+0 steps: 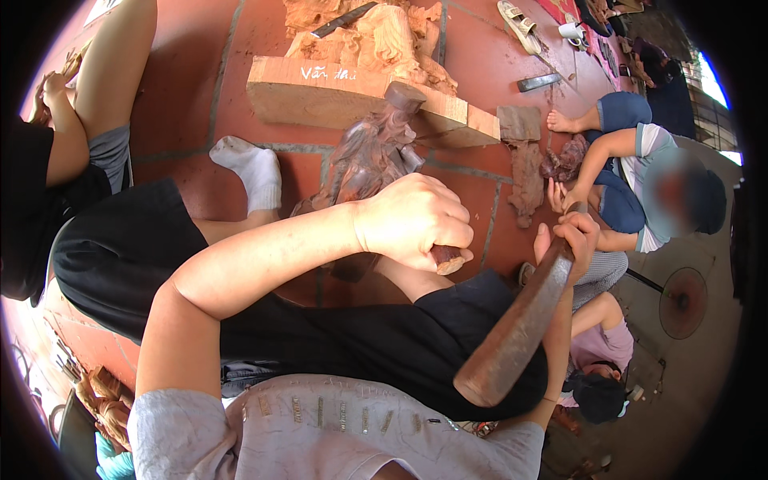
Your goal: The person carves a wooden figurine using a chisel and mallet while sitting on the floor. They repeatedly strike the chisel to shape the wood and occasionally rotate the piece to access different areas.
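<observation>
My left hand [416,220] is closed around a short wooden handle [448,258] with a worn end. What the handle leads to is hidden under my fist, so I cannot tell the tool's kind. Just beyond that fist, a dark brown wood carving [364,160] with a folded, uneven surface lies tilted between my legs, its lower part partly covered by my hand. On the right, my right hand [578,240] grips the narrow end of a dark wooden mallet [512,340]. The mallet's thick rounded end hangs toward my lap, apart from the carving.
Beyond the carving, a pale wood block [320,92] bears a larger carving with a dark flat tool [344,19]. A flat brown wood piece [524,164] lies on the red tile floor [188,72]. People sit close on both sides; a fan [682,302] stands right.
</observation>
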The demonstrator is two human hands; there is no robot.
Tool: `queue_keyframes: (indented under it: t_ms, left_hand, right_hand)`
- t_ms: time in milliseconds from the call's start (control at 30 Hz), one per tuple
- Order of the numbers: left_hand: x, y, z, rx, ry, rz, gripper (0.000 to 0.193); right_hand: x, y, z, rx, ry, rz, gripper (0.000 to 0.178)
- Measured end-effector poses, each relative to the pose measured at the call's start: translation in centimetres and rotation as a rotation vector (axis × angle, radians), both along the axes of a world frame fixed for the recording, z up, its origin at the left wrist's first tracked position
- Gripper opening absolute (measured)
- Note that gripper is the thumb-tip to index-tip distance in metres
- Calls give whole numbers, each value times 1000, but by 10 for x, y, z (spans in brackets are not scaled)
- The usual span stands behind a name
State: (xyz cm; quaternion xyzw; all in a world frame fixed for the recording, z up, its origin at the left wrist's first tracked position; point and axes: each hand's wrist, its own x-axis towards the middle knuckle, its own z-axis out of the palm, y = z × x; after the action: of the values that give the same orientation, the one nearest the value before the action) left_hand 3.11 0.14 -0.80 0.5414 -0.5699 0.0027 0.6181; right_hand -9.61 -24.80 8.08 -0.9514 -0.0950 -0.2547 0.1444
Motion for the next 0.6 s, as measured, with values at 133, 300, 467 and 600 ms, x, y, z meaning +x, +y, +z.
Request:
queue_keyframes:
  t_ms: [133, 300, 467, 600]
  left_hand:
    - [4, 3, -2, 14, -74, -7, 32]
    - [-18, 11, -22, 104, -232, 169, 19]
    - [-26, 11, -11, 83, -272, 56, 12]
    - [-22, -3, -12, 37, -270, 1, 16]
  right_hand:
    - [2, 1, 8, -257, 83, -174, 30]
    - [-8, -3, 0, -149, 126, -223, 30]
    - [-8, -2, -4, -140, 133, -201, 29]
    - [-4, 1, -2, -154, 123, -193, 30]
